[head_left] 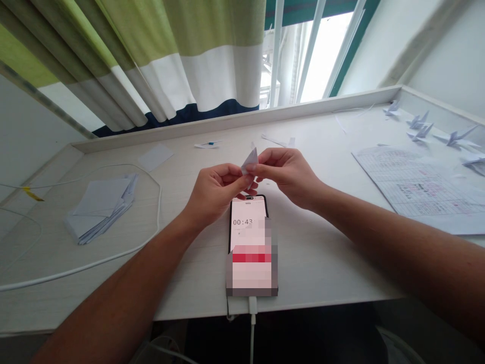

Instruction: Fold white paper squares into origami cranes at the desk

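Observation:
A small piece of folded white paper (250, 160), pointed at the top, is pinched between my two hands above the desk. My left hand (216, 191) grips its lower left side, thumb and fingers closed on it. From the right, my right hand (285, 171) pinches the same paper with thumb and index finger. Parts of the paper are hidden behind the fingertips. Just below the hands lies a phone (248, 227) with a timer reading 00:43; its lower part is blurred out.
Stacked paper squares (100, 205) and a single sheet (156, 156) lie left, near a white cable (159, 202). Several folded paper cranes (420, 132) stand at the back right beside a written sheet (420, 182). A charging cable (252, 308) hangs over the front edge.

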A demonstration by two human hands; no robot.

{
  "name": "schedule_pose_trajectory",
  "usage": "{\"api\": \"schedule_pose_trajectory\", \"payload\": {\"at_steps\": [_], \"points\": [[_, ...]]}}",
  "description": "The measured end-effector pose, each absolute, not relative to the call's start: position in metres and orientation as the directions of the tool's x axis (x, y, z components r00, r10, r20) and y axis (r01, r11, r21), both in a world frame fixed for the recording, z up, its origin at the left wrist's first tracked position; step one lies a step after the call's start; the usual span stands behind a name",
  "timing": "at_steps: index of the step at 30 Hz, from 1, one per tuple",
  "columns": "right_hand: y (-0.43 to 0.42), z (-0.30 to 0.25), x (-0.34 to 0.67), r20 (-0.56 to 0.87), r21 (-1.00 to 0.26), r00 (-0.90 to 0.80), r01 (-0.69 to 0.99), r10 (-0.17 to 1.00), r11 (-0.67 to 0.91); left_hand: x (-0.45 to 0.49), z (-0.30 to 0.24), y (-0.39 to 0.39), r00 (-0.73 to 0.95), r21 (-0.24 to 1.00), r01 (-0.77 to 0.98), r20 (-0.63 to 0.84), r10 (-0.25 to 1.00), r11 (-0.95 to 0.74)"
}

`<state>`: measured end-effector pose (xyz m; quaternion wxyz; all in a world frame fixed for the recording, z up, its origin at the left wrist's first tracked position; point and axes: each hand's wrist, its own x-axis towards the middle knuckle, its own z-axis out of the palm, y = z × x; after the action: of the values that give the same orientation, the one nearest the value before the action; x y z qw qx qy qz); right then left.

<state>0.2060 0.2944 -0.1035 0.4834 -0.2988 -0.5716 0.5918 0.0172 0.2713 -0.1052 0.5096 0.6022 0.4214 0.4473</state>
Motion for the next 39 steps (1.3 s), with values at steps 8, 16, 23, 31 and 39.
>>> {"api": "schedule_pose_trajectory", "payload": {"at_steps": [8,16,23,31,39], "points": [[0.292,-0.100,0.207,0.291,-0.955,-0.280,-0.146,0.915,0.259,0.014,-0.099,0.273,0.325,0.991,0.054,0.095,0.941,-0.119],[0.297,-0.103,0.209,0.251,-0.963,-0.301,-0.177,0.920,0.205,0.007,-0.101,0.278,0.331,0.991,0.041,0.109,0.937,-0.130],[0.298,-0.103,0.212,0.197,-0.971,-0.330,-0.198,0.923,0.137,0.001,-0.102,0.283,0.295,0.987,0.071,0.121,0.948,-0.148],[0.297,-0.105,0.211,0.198,-0.973,-0.363,-0.183,0.911,0.139,0.004,-0.108,0.285,0.195,0.947,0.155,0.249,0.949,-0.280],[0.294,-0.102,0.207,0.129,-0.977,-0.272,-0.198,0.954,0.076,0.006,-0.104,0.275,0.285,0.570,0.527,0.581,0.762,-0.631]]}}
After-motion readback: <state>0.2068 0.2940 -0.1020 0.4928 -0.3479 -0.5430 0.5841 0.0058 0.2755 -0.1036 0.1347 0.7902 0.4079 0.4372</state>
